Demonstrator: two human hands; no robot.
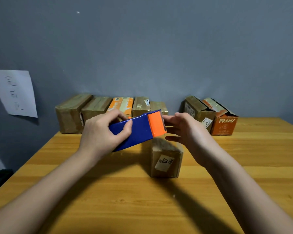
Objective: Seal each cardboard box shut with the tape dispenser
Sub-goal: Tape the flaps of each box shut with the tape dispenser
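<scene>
Tape dispenser (134,130): our left hand (100,132) grips it above the box (166,159); right hand (184,129) fingers loose at the blade (likely seeking the tape end).

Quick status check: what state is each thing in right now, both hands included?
Tape dispenser: held above the table, toothed end toward the right hand.
Left hand: grips the dispenser.
Right hand: fingers at the toothed end.
Near box: flaps down.
Orange box: flaps open.

Wooden table (108,191), cardboard boxes (166,159) on it
</scene>
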